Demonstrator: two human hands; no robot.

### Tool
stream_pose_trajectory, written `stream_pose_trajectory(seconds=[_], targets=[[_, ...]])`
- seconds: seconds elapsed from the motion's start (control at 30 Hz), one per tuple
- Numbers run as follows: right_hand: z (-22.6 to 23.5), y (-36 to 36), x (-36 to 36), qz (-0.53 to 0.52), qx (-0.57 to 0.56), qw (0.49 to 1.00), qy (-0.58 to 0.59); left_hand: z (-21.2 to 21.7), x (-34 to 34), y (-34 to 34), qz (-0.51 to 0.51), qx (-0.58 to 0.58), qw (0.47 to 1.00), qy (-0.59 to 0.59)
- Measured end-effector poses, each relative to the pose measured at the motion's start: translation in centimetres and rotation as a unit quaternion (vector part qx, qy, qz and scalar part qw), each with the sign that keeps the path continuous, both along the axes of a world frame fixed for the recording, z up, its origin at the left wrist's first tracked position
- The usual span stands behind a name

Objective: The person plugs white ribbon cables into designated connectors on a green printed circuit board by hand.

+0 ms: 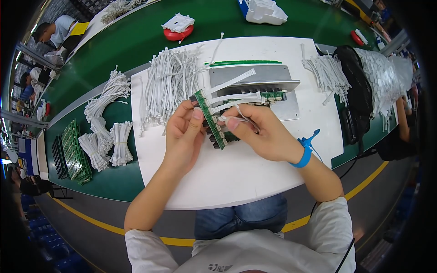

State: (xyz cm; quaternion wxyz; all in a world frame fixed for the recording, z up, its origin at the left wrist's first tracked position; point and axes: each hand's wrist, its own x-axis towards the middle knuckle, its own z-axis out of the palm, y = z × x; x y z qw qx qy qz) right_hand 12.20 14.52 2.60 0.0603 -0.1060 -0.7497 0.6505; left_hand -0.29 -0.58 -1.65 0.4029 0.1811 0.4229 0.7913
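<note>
A narrow green circuit board [212,122] with a row of white sockets is pinched between the thumb and fingers of my left hand [186,128]. White flat cables [234,98] run from its upper part toward the right. My right hand [259,132] holds the white connector end of a cable [222,118] against the board's edge, thumb and forefinger closed on it; whether it is seated in a socket I cannot tell. A blue wrist strap [304,154] circles my right wrist. Behind my hands, a grey metal bracket [255,82] and a second green board [273,96] lie on the white sheet.
A large pile of white cables [168,86] lies left of my hands, with bundled cables [120,143] and stacked green boards [75,152] farther left. More loose cables [327,77] and a black bag [355,86] are on the right. A red tape dispenser [178,32] sits at the back.
</note>
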Motion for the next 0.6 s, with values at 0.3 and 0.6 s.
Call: stream_pose_trajectory(seconds=[0.3,0.6], targets=[[-1.4,0.4,-0.2,-0.032,0.004,0.999,0.021,0.0,0.1,0.2,0.000,-0.026,0.999,0.027],[-0.8,0.1,-0.2,-0.064,0.014,0.998,-0.002,0.1,0.3,0.2,-0.014,-0.010,1.000,0.018]])
